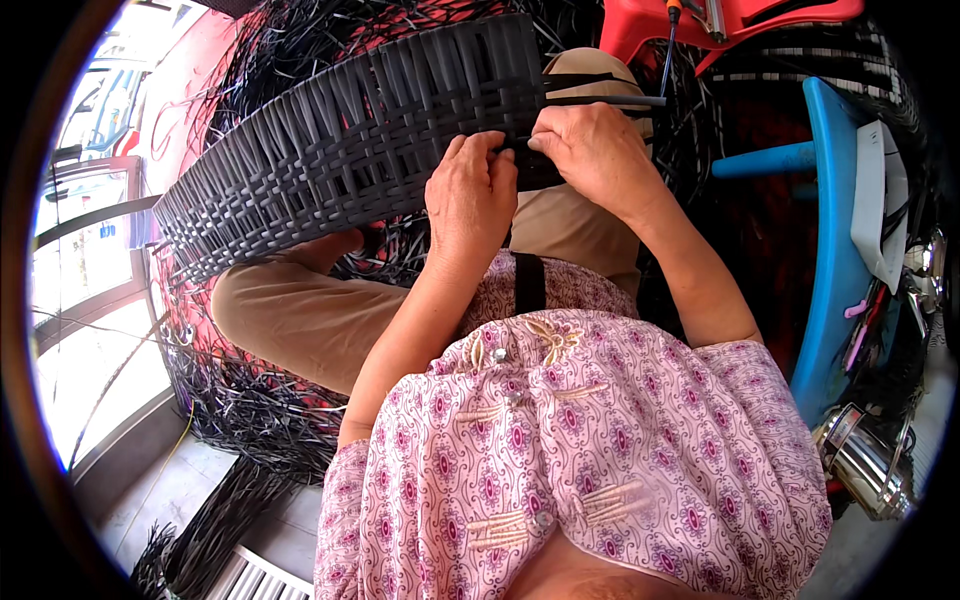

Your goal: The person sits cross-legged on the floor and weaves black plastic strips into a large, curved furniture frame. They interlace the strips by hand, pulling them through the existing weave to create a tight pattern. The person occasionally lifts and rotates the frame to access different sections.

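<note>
A curved panel (300, 145) woven from dark grey flat plastic strips lies across my lap and stretches off to the left. At its lower right edge my left hand (474, 190) is closed, fingertips pinching the dark weave. Close beside it on the right, my right hand (597, 150) is also closed, thumb and forefinger together at the same edge. The strip between the fingertips is mostly hidden by them. Loose strip ends (585, 100) stick out from the panel's right end, just above my right hand.
Tangled black strips (270, 400) lie heaped around my legs on a red surface (185, 120). A red plastic stool (740, 25) at the upper right bears tools, among them an orange-handled screwdriver (673, 12). A blue plastic stool (830, 250) and a shiny metal cylinder (865, 465) stand on the right.
</note>
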### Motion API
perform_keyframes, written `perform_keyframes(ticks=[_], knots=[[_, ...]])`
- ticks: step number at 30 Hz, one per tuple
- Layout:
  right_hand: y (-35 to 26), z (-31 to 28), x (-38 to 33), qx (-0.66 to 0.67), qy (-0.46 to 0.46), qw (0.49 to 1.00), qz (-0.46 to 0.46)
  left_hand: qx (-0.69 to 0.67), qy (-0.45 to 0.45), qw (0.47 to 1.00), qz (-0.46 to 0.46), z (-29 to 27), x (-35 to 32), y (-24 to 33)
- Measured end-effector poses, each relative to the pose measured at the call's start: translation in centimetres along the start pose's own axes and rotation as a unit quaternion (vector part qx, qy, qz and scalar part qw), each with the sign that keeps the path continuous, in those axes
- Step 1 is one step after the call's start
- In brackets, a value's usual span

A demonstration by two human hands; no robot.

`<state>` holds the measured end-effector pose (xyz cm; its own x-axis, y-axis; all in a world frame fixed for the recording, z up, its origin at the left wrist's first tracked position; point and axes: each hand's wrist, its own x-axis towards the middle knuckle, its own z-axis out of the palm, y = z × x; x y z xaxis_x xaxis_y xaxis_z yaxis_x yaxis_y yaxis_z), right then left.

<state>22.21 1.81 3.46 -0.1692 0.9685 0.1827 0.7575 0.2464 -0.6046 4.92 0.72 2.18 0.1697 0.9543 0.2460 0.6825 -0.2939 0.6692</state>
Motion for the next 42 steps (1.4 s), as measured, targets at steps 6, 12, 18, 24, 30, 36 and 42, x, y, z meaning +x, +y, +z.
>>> perform_keyframes(ticks=[6, 12, 18, 24, 30, 36, 42], knots=[[-0.9, 0.3, 0.2, -0.077, 0.002, 0.997, -0.019, -0.088, -0.001, 0.994, -0.067, 0.1, -0.1, -0.9], [-1.1, 0.6, 0.3, -0.077, -0.007, 0.997, -0.030, -0.121, -0.010, 0.989, -0.087, -0.2, 0.1, -1.5], [1.2, -3.5, -0.5, 0.028, -0.066, 0.997, 0.032, -0.202, -0.022, 0.960, -0.193, -2.6, 0.2, -1.0], [6.3, -7.3, -1.5, 0.084, -0.111, 0.987, 0.075, -0.255, 0.019, 0.930, -0.264, -7.8, -0.4, -3.4], [-1.5, -9.7, -1.9, -0.037, -0.068, 0.995, 0.069, -0.240, 0.036, 0.945, -0.220, -14.4, -1.6, -1.5], [-8.3, -2.9, 0.7, 0.175, -0.008, 0.950, -0.260, -0.134, -0.006, 0.990, 0.039, -15.7, -3.2, 4.1], [-6.9, -1.9, -1.1, 0.331, -0.132, 0.920, -0.160, -0.214, -0.067, 0.974, -0.044, -14.4, -3.1, 3.1]])
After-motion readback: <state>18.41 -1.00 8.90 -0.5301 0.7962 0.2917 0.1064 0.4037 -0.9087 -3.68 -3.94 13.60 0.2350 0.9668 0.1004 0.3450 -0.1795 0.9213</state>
